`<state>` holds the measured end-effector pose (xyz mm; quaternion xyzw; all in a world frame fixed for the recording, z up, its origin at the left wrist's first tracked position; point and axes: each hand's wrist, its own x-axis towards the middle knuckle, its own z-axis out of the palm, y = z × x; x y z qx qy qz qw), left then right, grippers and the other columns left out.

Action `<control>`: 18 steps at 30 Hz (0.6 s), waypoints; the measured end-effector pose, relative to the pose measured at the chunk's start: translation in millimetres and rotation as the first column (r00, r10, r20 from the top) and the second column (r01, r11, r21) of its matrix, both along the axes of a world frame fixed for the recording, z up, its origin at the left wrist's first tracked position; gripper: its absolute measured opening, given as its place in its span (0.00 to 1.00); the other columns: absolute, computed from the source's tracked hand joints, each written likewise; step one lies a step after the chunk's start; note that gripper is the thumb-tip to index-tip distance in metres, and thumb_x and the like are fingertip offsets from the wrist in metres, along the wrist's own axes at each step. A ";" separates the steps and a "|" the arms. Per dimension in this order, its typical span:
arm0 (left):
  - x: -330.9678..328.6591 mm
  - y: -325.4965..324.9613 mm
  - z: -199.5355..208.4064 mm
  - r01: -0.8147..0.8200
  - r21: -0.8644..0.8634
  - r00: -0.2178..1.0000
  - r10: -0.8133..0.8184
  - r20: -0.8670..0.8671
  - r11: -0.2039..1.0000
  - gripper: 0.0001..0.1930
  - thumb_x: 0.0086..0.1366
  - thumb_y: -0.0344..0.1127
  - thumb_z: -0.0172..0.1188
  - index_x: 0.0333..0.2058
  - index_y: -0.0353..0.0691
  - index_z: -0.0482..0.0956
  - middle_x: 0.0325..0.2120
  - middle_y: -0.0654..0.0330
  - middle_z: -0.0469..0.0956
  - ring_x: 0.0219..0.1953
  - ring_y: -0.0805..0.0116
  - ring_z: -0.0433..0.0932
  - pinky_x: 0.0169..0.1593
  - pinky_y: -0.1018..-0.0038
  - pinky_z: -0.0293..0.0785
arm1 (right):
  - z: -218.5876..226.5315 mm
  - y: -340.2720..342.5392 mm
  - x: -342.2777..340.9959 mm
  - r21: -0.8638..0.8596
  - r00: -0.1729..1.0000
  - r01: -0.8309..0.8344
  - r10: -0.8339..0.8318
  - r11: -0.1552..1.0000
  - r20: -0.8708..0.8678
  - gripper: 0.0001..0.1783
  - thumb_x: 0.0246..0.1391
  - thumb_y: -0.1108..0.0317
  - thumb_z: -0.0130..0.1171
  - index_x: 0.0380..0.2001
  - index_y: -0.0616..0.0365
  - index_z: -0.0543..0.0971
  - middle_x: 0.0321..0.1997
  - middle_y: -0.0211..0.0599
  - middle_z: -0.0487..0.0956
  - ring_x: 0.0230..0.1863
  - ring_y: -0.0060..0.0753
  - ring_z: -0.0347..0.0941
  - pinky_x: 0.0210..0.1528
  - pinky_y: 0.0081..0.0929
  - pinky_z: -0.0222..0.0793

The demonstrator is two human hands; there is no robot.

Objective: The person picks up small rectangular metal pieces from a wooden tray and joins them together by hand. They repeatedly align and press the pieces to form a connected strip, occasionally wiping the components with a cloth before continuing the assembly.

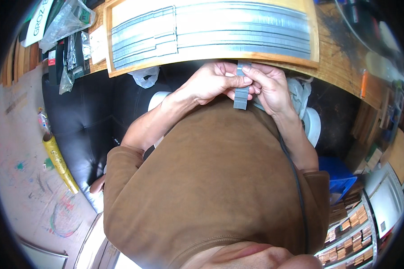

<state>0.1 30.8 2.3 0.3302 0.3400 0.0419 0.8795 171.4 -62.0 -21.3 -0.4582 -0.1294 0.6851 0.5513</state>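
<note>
Close to my body, just below the wooden tray's near edge, both hands hold a narrow bundle of thin grey metal pieces [240,95]. My left hand [209,83] pinches it from one side with thumb and fingers. From the other side, my right hand [270,85] grips the bundle near its upper end, thumb on top. Its lower end sticks out below my fingers. Long rows of thin, silvery metal pieces [242,38] lie packed side by side in the shallow wooden tray [107,42]. Some pieces left of the middle stand offset from the rest.
The tray rests on a wooden table [345,76], with an orange stick-like object [363,84] at right. Plastic bags [69,22] and small tools crowd the far left. A black padded seat [76,116], a blue bin [339,177] and a shelf of small wooden blocks [354,237] surround me.
</note>
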 end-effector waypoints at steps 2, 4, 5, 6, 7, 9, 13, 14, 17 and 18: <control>0.2 -1.6 -1.6 -0.010 0.025 1.000 0.010 0.003 1.000 0.11 0.69 0.32 0.66 0.46 0.33 0.84 0.37 0.53 0.87 0.37 0.62 0.88 0.39 0.76 0.86 | -5.2 -1.5 -1.6 0.018 0.999 0.011 -0.012 1.000 0.031 0.07 0.63 0.71 0.65 0.40 0.64 0.86 0.26 0.27 0.81 0.22 0.12 0.69 0.24 0.12 0.63; 0.1 -3.3 -0.4 -0.021 0.057 1.000 0.022 -0.008 0.998 0.10 0.69 0.32 0.67 0.45 0.33 0.85 0.35 0.55 0.88 0.37 0.68 0.87 0.39 0.77 0.84 | 3.6 -0.9 -0.4 0.000 0.999 -0.031 0.031 1.000 0.032 0.07 0.62 0.73 0.66 0.40 0.66 0.86 0.28 0.28 0.81 0.24 0.13 0.70 0.27 0.12 0.66; -0.7 -4.3 0.3 -0.026 0.073 1.000 0.027 -0.013 0.997 0.10 0.69 0.32 0.67 0.45 0.32 0.86 0.34 0.56 0.88 0.36 0.70 0.87 0.39 0.77 0.83 | 9.9 -1.1 0.1 -0.009 0.998 -0.051 0.052 0.999 0.032 0.07 0.61 0.75 0.67 0.41 0.67 0.86 0.29 0.28 0.81 0.25 0.14 0.70 0.29 0.13 0.67; -4.0 -5.9 0.2 0.025 0.259 0.999 -0.013 -0.048 0.966 0.10 0.69 0.32 0.68 0.44 0.33 0.86 0.33 0.57 0.87 0.36 0.73 0.85 0.39 0.78 0.81 | 15.6 -2.5 -1.1 0.070 0.984 -0.065 0.053 0.995 0.169 0.07 0.60 0.76 0.67 0.41 0.67 0.86 0.31 0.28 0.81 0.27 0.15 0.70 0.30 0.13 0.68; -9.7 -8.8 0.4 0.080 0.433 0.995 -0.045 -0.089 0.898 0.10 0.68 0.33 0.68 0.43 0.33 0.87 0.31 0.59 0.87 0.35 0.76 0.83 0.39 0.79 0.80 | 21.7 -4.5 -3.5 0.147 0.952 -0.089 0.042 0.985 0.302 0.07 0.59 0.77 0.67 0.41 0.68 0.86 0.32 0.29 0.81 0.28 0.16 0.71 0.32 0.14 0.68; -12.0 -28.1 2.8 -0.091 0.609 0.996 0.085 0.038 0.788 0.09 0.68 0.34 0.69 0.41 0.34 0.88 0.25 0.62 0.86 0.31 0.84 0.76 0.36 0.80 0.75 | 32.7 -7.4 -2.2 0.250 0.879 -0.181 0.042 0.951 0.475 0.08 0.55 0.81 0.69 0.39 0.66 0.87 0.35 0.29 0.79 0.33 0.16 0.71 0.37 0.16 0.68; -14.6 -41.7 2.6 -0.155 0.887 0.985 0.137 0.105 0.435 0.05 0.64 0.23 0.66 0.38 0.32 0.86 0.21 0.56 0.80 0.21 0.75 0.75 0.25 0.78 0.70 | 40.1 -8.5 -3.3 0.387 0.775 -0.271 -0.039 0.881 0.631 0.09 0.52 0.81 0.72 0.37 0.61 0.88 0.32 0.28 0.77 0.33 0.17 0.71 0.35 0.16 0.68; -15.6 -42.4 2.8 -0.152 0.896 0.985 0.144 0.100 0.416 0.05 0.64 0.23 0.66 0.38 0.32 0.86 0.21 0.56 0.79 0.20 0.75 0.75 0.25 0.78 0.70 | 41.2 -8.1 -4.9 0.404 0.753 -0.280 -0.062 0.871 0.655 0.08 0.52 0.80 0.72 0.37 0.61 0.88 0.32 0.28 0.77 0.33 0.17 0.71 0.35 0.16 0.68; -16.6 -42.4 7.0 -0.136 0.908 0.984 0.157 0.078 0.397 0.06 0.64 0.23 0.66 0.40 0.33 0.87 0.22 0.53 0.80 0.22 0.70 0.78 0.26 0.76 0.72 | 45.4 -4.0 -6.9 0.455 0.696 -0.310 -0.126 0.835 0.706 0.07 0.53 0.78 0.73 0.37 0.62 0.88 0.32 0.28 0.77 0.33 0.18 0.71 0.34 0.16 0.68; -16.4 -42.1 11.8 -0.125 0.901 0.985 0.160 0.063 0.416 0.07 0.63 0.24 0.67 0.41 0.33 0.87 0.23 0.50 0.82 0.23 0.65 0.82 0.27 0.75 0.75 | 45.2 -2.0 -6.1 0.473 0.690 -0.322 -0.139 0.820 0.710 0.08 0.53 0.78 0.73 0.37 0.62 0.88 0.32 0.29 0.77 0.33 0.19 0.72 0.34 0.17 0.68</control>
